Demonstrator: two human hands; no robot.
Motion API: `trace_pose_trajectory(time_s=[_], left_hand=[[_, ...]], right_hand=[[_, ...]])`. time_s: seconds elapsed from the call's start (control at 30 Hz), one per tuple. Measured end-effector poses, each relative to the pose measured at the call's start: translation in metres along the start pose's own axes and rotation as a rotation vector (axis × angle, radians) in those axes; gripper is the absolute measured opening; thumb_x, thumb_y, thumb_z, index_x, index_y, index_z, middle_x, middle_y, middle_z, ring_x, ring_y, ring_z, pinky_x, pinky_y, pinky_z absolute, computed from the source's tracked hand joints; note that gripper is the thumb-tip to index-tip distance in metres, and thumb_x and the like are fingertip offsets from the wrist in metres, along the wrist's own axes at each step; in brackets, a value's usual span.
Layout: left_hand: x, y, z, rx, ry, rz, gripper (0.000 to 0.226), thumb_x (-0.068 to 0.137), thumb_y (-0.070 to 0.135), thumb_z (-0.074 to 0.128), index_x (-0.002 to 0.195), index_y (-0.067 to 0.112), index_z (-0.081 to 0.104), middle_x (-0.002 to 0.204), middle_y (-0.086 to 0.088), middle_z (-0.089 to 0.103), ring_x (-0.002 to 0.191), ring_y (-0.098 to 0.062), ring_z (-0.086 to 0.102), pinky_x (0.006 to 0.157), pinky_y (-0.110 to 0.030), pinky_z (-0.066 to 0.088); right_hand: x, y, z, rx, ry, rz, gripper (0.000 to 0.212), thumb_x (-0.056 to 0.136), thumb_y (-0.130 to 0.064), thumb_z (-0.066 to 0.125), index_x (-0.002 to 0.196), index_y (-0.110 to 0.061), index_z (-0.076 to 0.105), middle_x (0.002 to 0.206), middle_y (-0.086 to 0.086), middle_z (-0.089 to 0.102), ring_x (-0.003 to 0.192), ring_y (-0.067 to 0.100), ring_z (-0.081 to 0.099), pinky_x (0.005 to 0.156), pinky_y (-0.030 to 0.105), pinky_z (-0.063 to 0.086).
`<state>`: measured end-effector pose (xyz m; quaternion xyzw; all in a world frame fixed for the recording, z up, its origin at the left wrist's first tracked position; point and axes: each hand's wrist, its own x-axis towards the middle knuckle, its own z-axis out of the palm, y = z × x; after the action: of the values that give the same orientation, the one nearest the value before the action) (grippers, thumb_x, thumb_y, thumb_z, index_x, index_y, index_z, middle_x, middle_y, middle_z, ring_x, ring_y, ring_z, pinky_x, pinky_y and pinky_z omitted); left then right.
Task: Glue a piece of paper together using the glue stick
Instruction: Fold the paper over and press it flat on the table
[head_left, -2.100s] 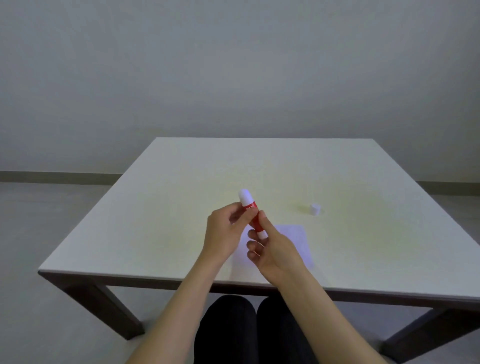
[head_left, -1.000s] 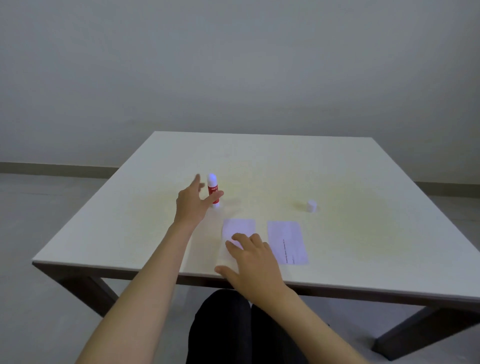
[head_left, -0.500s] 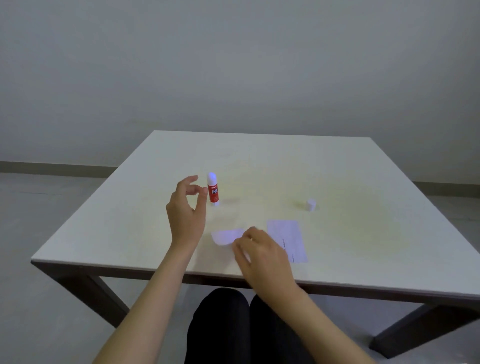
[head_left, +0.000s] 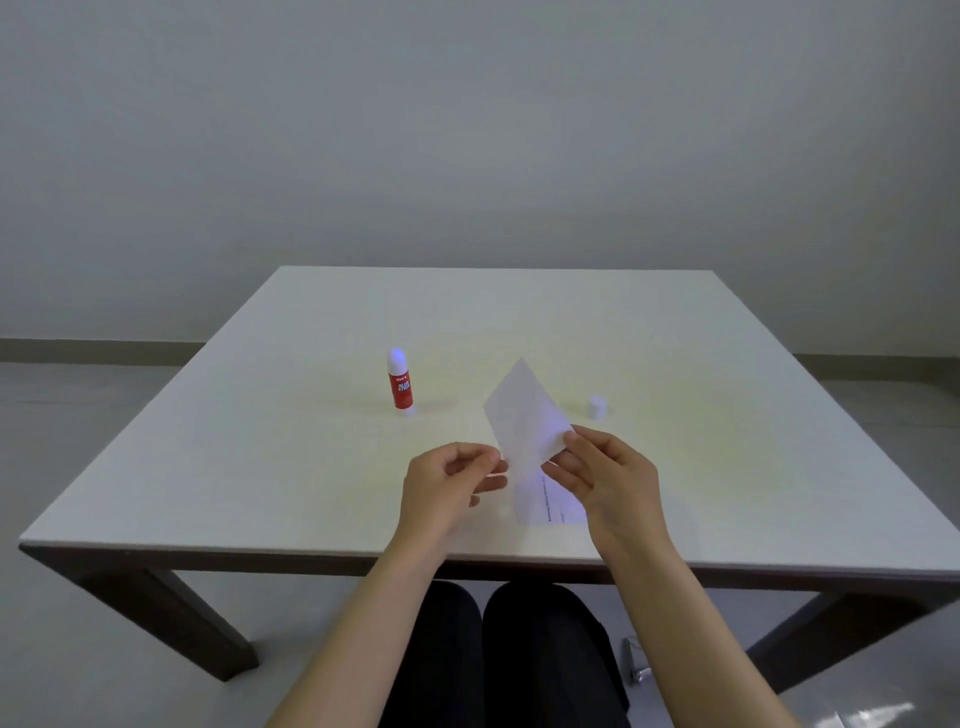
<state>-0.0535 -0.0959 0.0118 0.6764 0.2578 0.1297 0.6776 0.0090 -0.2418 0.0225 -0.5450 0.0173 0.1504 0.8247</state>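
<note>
A pale square table (head_left: 727, 467) on dark legs filled the middle of the view, set against a plain grey wall. Over its near edge two bare forearms reached in from the person seated below. The right hand (head_left: 608, 475) pinched the lower right corner of a small white paper slip (head_left: 524, 415) between thumb and forefingers, holding it lifted off the tabletop and tilted so one corner pointed up and away. The left hand (head_left: 449, 486) was loosely curled just left of that slip, thumb and fingertips drawn near its lower left edge; whether they actually touched the paper could not be told from this angle. Beneath the hands a second paper slip (head_left: 545, 501), with a faint line of print, lay flat on the table near the front edge. Farther back and to the left, the red glue stick (head_left: 400, 382) stood upright on its own, its rounded white top up, well apart from both hands. To the right of the raised slip sat a small white cap (head_left: 597, 406), alone on the tabletop.
</note>
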Motion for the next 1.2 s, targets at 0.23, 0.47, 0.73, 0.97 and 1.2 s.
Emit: trace_pose_trajectory(time_s=[0.23, 0.47, 0.73, 0.97, 1.2], left_hand=[[0.011, 0.008, 0.008, -0.172, 0.063, -0.064, 0.016, 0.076, 0.014, 0.072, 0.089, 0.02, 0.065, 0.066, 0.009, 0.075, 0.069, -0.004, 0.072, 0.069, -0.027, 0.045], [0.014, 0.003, 0.013, 0.079, 0.043, 0.028, 0.024, 0.07, 0.012, 0.073, 0.083, 0.021, 0.055, 0.059, 0.009, 0.072, 0.065, -0.006, 0.066, 0.064, -0.024, 0.04], [0.019, -0.012, 0.017, 0.369, 0.068, 0.125, 0.027, 0.07, 0.014, 0.072, 0.073, 0.024, 0.048, 0.065, 0.004, 0.071, 0.063, -0.011, 0.058, 0.053, -0.024, 0.038], [0.024, -0.018, 0.02, 0.483, 0.068, 0.146, 0.03, 0.069, 0.015, 0.074, 0.071, 0.025, 0.045, 0.065, 0.005, 0.069, 0.064, -0.007, 0.058, 0.055, -0.023, 0.039], [0.024, -0.018, 0.019, 0.518, 0.064, 0.148, 0.031, 0.068, 0.012, 0.073, 0.068, 0.023, 0.044, 0.065, -0.001, 0.071, 0.059, -0.011, 0.056, 0.053, -0.021, 0.038]], right_hand=[[-0.005, -0.002, -0.015, -0.082, -0.03, -0.051, 0.008, 0.086, 0.002, 0.061, 0.081, 0.0, 0.067, 0.064, 0.008, 0.072, 0.063, 0.024, 0.072, 0.057, 0.026, 0.058], [0.008, -0.007, -0.031, -0.329, 0.007, -0.095, 0.009, 0.084, -0.004, 0.065, 0.077, -0.004, 0.07, 0.06, 0.008, 0.062, 0.051, 0.018, 0.056, 0.047, 0.023, 0.049], [0.028, 0.002, -0.041, -0.723, 0.031, -0.045, 0.016, 0.078, -0.005, 0.063, 0.063, -0.008, 0.066, 0.04, -0.004, 0.057, 0.033, 0.008, 0.047, 0.035, 0.016, 0.035], [0.037, 0.004, -0.042, -0.864, 0.014, -0.028, 0.015, 0.078, -0.004, 0.061, 0.064, -0.006, 0.066, 0.036, -0.001, 0.057, 0.029, 0.01, 0.043, 0.033, 0.018, 0.035], [0.035, 0.004, -0.041, -0.929, -0.009, -0.057, 0.012, 0.077, -0.003, 0.06, 0.066, -0.001, 0.066, 0.044, 0.007, 0.06, 0.027, 0.01, 0.041, 0.035, 0.017, 0.037]])
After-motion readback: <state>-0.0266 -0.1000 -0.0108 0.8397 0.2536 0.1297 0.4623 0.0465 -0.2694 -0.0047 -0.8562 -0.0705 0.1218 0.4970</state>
